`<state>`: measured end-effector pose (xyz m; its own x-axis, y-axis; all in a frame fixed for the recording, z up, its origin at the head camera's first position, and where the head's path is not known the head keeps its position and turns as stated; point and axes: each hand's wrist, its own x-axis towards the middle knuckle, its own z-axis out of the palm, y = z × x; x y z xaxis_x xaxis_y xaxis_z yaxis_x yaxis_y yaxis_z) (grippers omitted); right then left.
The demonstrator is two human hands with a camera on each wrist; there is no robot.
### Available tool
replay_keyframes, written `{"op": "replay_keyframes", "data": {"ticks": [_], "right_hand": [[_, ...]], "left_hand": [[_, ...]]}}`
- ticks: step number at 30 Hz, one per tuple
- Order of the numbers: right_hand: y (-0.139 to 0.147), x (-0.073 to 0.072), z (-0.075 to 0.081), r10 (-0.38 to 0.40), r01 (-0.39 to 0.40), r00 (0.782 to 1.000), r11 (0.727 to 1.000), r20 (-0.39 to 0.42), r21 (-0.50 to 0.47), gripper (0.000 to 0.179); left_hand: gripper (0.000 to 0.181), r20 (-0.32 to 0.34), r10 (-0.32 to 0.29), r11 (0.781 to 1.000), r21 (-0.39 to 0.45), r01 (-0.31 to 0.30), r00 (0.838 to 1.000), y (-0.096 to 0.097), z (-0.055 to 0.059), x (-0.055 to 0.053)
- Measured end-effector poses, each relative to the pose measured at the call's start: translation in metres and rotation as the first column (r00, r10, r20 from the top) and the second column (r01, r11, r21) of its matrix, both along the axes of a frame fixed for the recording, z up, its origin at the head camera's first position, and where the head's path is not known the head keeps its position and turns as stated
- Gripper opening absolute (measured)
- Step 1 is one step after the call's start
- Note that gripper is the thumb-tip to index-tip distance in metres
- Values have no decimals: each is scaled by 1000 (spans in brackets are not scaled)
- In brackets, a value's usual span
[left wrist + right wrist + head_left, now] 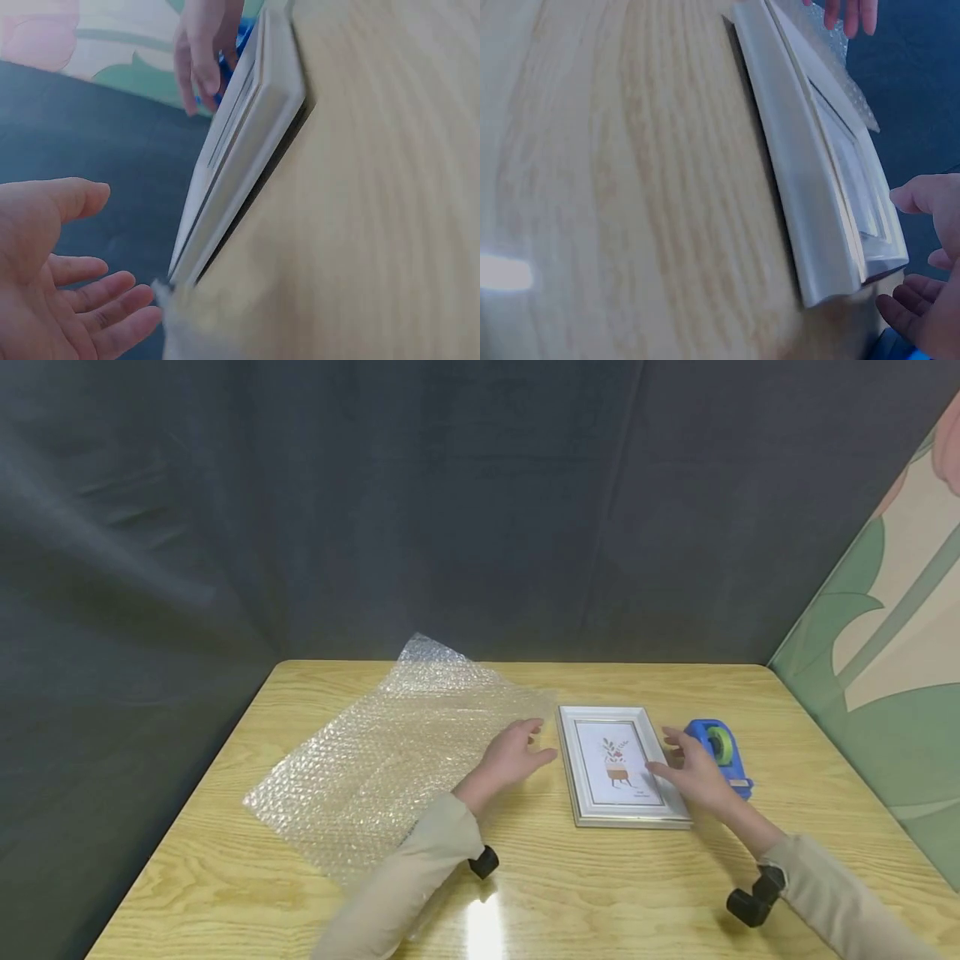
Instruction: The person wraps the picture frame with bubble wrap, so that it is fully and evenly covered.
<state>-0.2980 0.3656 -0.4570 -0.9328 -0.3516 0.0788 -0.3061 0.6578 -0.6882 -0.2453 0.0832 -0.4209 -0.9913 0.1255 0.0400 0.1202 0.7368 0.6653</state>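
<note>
A white picture frame [566,764] with a potted-plant print lies flat on the table, right of the middle. My left hand [513,755] hovers to its left, above the edge of a sheet of bubble wrap [375,752], fingers spread and holding nothing. At the frame's right side is my right hand [696,774], its thumb over or near the frame's edge; whether it touches cannot be told. In the left wrist view a gap shows between my left fingers [124,300] and the picture frame [247,150]. The right wrist view shows the picture frame [802,165] beside my right hand [934,262].
A blue tape dispenser [738,772] with a green roll stands just beyond my right hand. The wooden table [600,893] ends at a dark curtain [480,527] behind and a flower-patterned panel [885,693] on the right.
</note>
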Motion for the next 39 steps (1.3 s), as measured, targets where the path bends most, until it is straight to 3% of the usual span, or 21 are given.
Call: {"op": "replay_keyframes", "data": {"ticks": [7,14,28,35,39], "right_hand": [[2,2,-8,6,-6,1000,1000,16,20,75],[3,6,-12,6,-6,999,1000,33,23,75],[1,12,-26,-49,46,997,998,-60,-45,48],[-1,15,-24,-81,85,996,993,45,-82,52],[-2,17,-22,-107,117,990,988,96,-96,55]], "left_hand": [[72,58,-47,995,86,42,997,30,-22,-1],[81,87,-3,992,127,-9,996,46,-39,-4],[64,50,121,986,106,-126,991,57,-45,-4],[61,44,182,976,115,-186,982,61,-46,-4],[59,58,221,958,172,-228,974,64,-47,-4]]}}
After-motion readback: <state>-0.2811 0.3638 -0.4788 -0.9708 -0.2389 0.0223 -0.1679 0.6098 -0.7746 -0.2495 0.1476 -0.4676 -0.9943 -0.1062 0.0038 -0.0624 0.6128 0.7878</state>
